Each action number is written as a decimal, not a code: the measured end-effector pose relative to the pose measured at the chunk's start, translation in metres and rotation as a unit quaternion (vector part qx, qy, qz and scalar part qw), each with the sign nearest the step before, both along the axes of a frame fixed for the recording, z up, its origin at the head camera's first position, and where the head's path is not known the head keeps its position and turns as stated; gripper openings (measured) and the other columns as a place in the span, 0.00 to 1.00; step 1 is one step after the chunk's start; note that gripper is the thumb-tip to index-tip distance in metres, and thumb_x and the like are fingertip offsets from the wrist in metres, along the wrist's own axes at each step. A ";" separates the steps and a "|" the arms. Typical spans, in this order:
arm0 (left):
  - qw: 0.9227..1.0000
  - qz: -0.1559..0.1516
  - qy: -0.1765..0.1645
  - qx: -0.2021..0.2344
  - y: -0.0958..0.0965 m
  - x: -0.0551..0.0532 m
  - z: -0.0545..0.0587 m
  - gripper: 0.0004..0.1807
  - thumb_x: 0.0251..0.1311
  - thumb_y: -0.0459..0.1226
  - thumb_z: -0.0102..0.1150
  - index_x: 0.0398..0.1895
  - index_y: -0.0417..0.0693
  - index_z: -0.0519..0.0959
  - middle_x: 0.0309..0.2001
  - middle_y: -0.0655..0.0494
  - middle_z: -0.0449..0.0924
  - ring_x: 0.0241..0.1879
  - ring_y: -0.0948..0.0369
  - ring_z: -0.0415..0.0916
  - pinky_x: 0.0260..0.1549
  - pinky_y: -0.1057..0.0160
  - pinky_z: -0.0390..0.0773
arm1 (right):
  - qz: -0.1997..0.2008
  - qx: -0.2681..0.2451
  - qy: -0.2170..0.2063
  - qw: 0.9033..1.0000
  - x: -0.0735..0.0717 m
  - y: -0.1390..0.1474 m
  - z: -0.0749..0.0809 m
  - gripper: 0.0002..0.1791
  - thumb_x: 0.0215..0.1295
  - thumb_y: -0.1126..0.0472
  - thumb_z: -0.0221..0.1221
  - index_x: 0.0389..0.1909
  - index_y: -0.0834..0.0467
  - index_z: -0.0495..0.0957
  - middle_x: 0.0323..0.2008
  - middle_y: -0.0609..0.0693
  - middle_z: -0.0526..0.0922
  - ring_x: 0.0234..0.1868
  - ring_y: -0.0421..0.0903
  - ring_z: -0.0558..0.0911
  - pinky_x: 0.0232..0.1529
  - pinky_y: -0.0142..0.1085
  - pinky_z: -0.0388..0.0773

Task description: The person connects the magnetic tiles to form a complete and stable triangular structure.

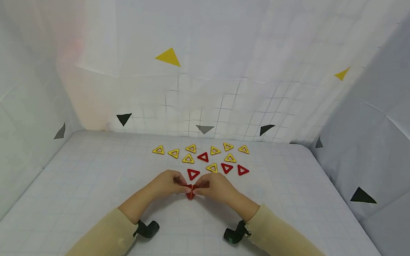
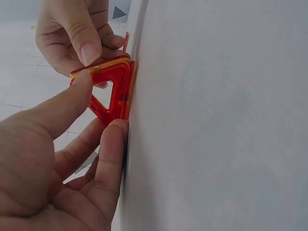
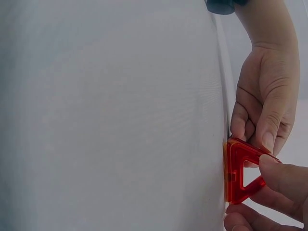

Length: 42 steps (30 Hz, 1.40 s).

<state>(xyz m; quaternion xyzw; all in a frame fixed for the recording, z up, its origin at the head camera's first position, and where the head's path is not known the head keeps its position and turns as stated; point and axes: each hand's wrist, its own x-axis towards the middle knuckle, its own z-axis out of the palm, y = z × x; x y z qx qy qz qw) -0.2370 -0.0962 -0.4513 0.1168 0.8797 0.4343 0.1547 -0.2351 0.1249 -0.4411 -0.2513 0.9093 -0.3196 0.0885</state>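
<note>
Red triangular magnetic tiles (image 1: 190, 195) stand tilted against each other on the white table, meeting along an edge. My left hand (image 1: 166, 183) pinches one tile from the left, and my right hand (image 1: 217, 186) pinches the other from the right. Seen from the left wrist, a red tile (image 2: 121, 79) leans upright between thumb and fingers, with an orange-edged tile along its base. The right wrist view shows a red tile (image 3: 235, 168) with an open triangular centre, gripped near its top corner. Just beyond the hands lies a loose red tile (image 1: 193, 174).
Several yellow triangular tiles (image 1: 188, 158) lie scattered toward the back, with more red tiles (image 1: 226, 168) among them. White sheeting (image 1: 207, 85) with yellow and dark triangle marks encloses the table (image 1: 89, 175). A black wrist camera (image 1: 148, 229) hangs under each forearm.
</note>
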 end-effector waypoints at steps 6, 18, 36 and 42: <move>1.000 -0.003 0.007 -0.003 0.001 0.001 0.001 0.14 0.52 0.45 0.76 0.33 0.49 0.82 0.30 0.59 0.81 0.33 0.60 0.74 0.32 0.61 0.74 | -0.004 0.001 -0.003 1.000 0.000 0.000 -0.001 0.06 0.61 0.55 0.71 0.38 0.50 0.88 0.31 0.35 0.86 0.32 0.36 0.80 0.34 0.32 0.78; 1.000 -0.008 -0.017 0.000 0.006 0.006 0.010 0.16 0.52 0.42 0.77 0.37 0.46 0.81 0.33 0.57 0.81 0.35 0.59 0.75 0.35 0.61 0.77 | -0.002 -0.006 -0.008 1.000 0.000 0.000 -0.001 0.05 0.61 0.55 0.70 0.37 0.49 0.87 0.31 0.35 0.85 0.31 0.36 0.80 0.35 0.32 0.78; 1.000 0.006 -0.022 0.012 0.005 0.006 0.008 0.16 0.51 0.39 0.77 0.39 0.45 0.80 0.34 0.57 0.80 0.35 0.59 0.76 0.35 0.61 0.78 | 0.005 -0.005 -0.009 1.000 0.002 0.001 -0.003 0.03 0.62 0.64 0.69 0.35 0.52 0.86 0.29 0.38 0.85 0.29 0.37 0.79 0.33 0.33 0.77; 0.999 0.001 -0.028 0.020 0.003 0.006 0.007 0.17 0.52 0.39 0.77 0.42 0.45 0.81 0.36 0.57 0.81 0.38 0.59 0.78 0.37 0.61 0.80 | 0.010 -0.005 -0.016 1.000 0.003 0.002 -0.001 0.04 0.62 0.64 0.68 0.35 0.52 0.86 0.29 0.38 0.85 0.29 0.38 0.78 0.32 0.33 0.77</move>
